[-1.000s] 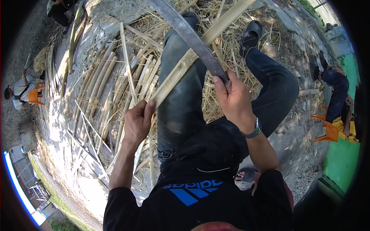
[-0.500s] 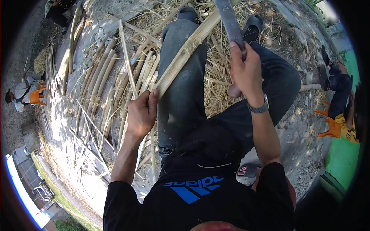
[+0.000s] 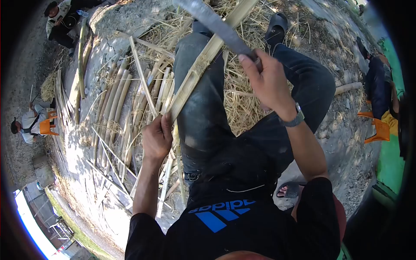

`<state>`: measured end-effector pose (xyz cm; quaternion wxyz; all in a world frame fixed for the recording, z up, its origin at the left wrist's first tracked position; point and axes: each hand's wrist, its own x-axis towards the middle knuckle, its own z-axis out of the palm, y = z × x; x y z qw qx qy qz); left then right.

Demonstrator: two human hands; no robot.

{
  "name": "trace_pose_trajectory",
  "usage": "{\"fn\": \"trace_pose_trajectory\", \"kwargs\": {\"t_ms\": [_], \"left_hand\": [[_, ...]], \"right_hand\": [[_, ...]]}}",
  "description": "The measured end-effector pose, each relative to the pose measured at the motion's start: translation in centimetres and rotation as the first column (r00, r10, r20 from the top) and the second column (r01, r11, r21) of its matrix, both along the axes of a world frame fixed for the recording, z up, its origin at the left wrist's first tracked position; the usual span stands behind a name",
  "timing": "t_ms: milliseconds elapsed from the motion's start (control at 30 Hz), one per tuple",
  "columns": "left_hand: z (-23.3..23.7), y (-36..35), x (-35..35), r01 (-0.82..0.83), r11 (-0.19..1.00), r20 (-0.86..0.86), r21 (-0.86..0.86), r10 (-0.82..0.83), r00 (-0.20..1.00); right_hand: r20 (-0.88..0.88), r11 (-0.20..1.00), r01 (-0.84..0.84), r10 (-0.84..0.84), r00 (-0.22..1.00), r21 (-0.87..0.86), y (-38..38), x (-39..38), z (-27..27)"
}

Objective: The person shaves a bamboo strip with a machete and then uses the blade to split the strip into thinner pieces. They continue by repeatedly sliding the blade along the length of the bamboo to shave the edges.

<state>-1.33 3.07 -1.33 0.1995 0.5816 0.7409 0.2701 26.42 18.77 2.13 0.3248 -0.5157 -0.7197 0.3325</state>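
Observation:
A long split bamboo strip (image 3: pixel 197 71) slants across my raised leg, from lower left to the top of the view. My left hand (image 3: pixel 157 136) is closed around its near end, thumb along the top. In my right hand (image 3: pixel 271 84) is the handle of a machete (image 3: pixel 212 26), its broad grey blade pointing up and left. The blade crosses over the strip in this view. Most of the handle is hidden inside my fingers. Under and between my legs lie pale bamboo shavings (image 3: pixel 245 108).
Bamboo poles (image 3: pixel 115 97) and split strips lie on the ground to the left. A pole end (image 3: pixel 348 88) sticks out past my right knee. People sit on orange chairs at left (image 3: pixel 47 124) and right (image 3: pixel 376 130); another person (image 3: pixel 63 24) is at upper left.
The machete has swung left, from steeply upright to slanting across the strip. My right hand has shifted slightly left and turned. The left hand keeps its grip on the strip.

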Motion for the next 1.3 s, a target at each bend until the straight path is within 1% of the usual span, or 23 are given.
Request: {"fn": "trace_pose_trajectory", "kwargs": {"t_ms": [33, 67, 133, 200, 233, 333, 367, 400, 467, 500, 600, 667, 733, 800, 867, 900, 967, 1000, 1067, 1133, 1200, 1267, 1300], "left_hand": [[0.2, -0.1, 0.2, -0.029, 0.999, 0.003, -0.046, 0.029, 1.0], [0.3, 0.3, 0.6, -0.048, 0.996, 0.003, -0.078, 0.048, 0.999], [0.1, 0.9, 0.9, -0.036, 0.999, -0.06, 0.019, 0.037, 0.998], [-0.7, 0.5, 0.2, -0.003, 1.0, -0.075, 0.031, 0.005, 0.997], [-0.5, 0.1, 0.1, -0.013, 0.999, -0.037, 0.045, 0.014, 0.999], [-0.2, 0.2, 0.0, -0.05, 0.999, -0.053, -0.01, 0.049, 0.997], [0.3, 0.8, 1.2, -0.048, 0.999, -0.027, 0.024, 0.049, 0.998], [0.0, 1.3, 1.6, -0.05, 0.999, -0.11, 0.007, 0.05, 0.993], [-0.8, 0.9, 0.6, -0.037, 0.999, -0.051, 0.027, 0.038, 0.998], [-0.8, 0.4, 0.8, -0.04, 0.995, -0.004, 0.09, 0.041, 0.999], [0.8, 0.7, 0.5, -0.013, 1.0, 0.03, -0.004, 0.013, 0.999], [1.1, -0.4, -0.3, -0.012, 0.999, -0.019, -0.037, 0.012, 1.0], [2.2, -3.3, -1.3, -0.062, 0.997, -0.126, -0.052, 0.055, 0.99], [0.0, -8.0, -3.8, -0.133, 0.991, -0.102, 0.014, 0.134, 0.986], [-1.6, -13.1, -5.5, -0.193, 0.981, -0.203, 0.011, 0.191, 0.96], [-2.6, -15.4, -6.7, -0.191, 0.982, -0.202, 0.005, 0.188, 0.961], [-4.5, -19.6, -9.1, -0.315, 0.949, -0.364, 0.018, 0.3, 0.882], [-5.3, -20.5, -10.1, -0.334, 0.941, -0.374, 0.058, 0.331, 0.866], [-5.8, -20.2, -10.4, -0.365, 0.919, -0.304, 0.148, 0.394, 0.868], [-7.1, -19.6, -11.4, -0.361, 0.897, -0.263, 0.254, 0.423, 0.867], [-8.1, -19.1, -13.9, -0.287, 0.927, -0.287, 0.244, 0.351, 0.891], [-6.9, -16.4, -13.6, -0.26, 0.93, -0.289, 0.261, 0.333, 0.898], [-5.5, -14.2, -12.1, -0.255, 0.936, -0.224, 0.243, 0.309, 0.924]], "right_hand": [[-0.034, 0.991, 0.11, -0.113, 0.993, -0.074, 2.8, 1.1, 0.2], [-0.035, 0.99, 0.108, -0.111, 0.993, -0.089, 1.6, 0.4, -0.5], [-0.199, 0.995, 0.024, -0.044, 0.979, -0.102, -1.0, -1.6, -1.8], [-0.019, 0.987, -0.137, 0.139, 0.99, 0.085, -3.4, -2.0, -2.6], [-0.033, 0.985, -0.146, 0.143, 0.989, -0.094, -2.6, -0.5, -1.2], [-0.109, 0.979, -0.143, 0.129, 0.986, -0.142, -5.6, -2.2, -3.7], [-0.137, 0.982, -0.132, 0.113, 0.984, -0.136, -6.3, -2.8, -4.2], [-0.164, 0.988, -0.114, 0.096, 0.982, -0.104, -6.1, -3.2, -4.3], [-0.209, 0.998, -0.062, 0.058, 0.976, -0.014, -4.1, -2.9, -3.9], [-0.219, 0.999, -0.04, 0.037, 0.975, -0.013, -3.6, -2.5, -3.5], [-0.12, 0.991, -0.098, 0.086, 0.989, -0.095, -2.8, -1.5, -1.8], [-0.042, 0.993, -0.059, 0.055, 0.998, -0.106, -2.8, -1.4, -1.1], [-0.079, 0.995, -0.032, 0.025, 0.997, -0.095, -3.1, -1.2, -0.7], [-0.027, 0.997, -0.014, 0.012, 1.0, -0.075, -3.2, -0.6, -1.1], [-0.054, 0.997, -0.003, -0.001, 0.999, -0.078, -3.4, -0.5, -1.3], [-0.069, 0.996, -0.011, 0.005, 0.998, -0.088, -3.5, -0.4, -1.2], [-0.083, 0.994, -0.018, 0.009, 0.997, -0.109, -3.7, -0.1, -1.1], [-0.037, 0.997, -0.007, 0.004, 0.999, -0.074, -3.1, 0.2, -1.1], [0.0, 1.0, 0.018, -0.018, 1.0, -0.002, -0.8, 0.8, -0.8], [-0.002, 0.985, 0.138, -0.138, 0.99, 0.106, 2.0, 1.8, -0.1], [-0.025, 0.971, 0.202, -0.2, 0.979, 0.129, 4.3, 2.6, 0.4], [-0.131, 0.957, 0.288, -0.281, 0.951, 0.043, 5.4, 2.3, 0.1], [-0.244, 0.964, 0.259, -0.266, 0.932, -0.064, 4.2, 1.2, -0.7]]}}
